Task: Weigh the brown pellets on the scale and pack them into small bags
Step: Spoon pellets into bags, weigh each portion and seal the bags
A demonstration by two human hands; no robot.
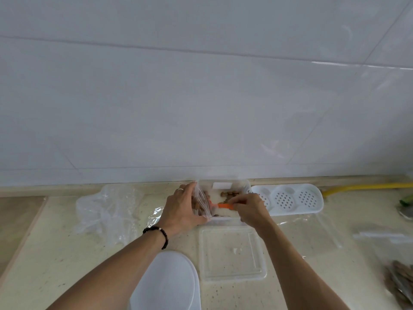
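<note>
Head view: my left hand [182, 210] hides most of the small bag [202, 203] it grips by the mouth, fingers curled round the plastic; only a few brown pellets [230, 194] show through. My right hand [250, 209] pinches an orange scoop [224, 206], whose bowl I cannot make out against the bag. Both hands work over a clear tub [223, 191] at the back edge of the counter [55, 253], with pellets lying in it. The scale I cannot pick out. Near the right edge, filled bags [401, 280] are blurred and cut off. Left of the tub lies crumpled plastic [105, 211]; right of it a white perforated tray [288, 199]. Nearer me sit a clear lid [232, 253] and a white lid [166, 283], partly behind my forearms.
</note>
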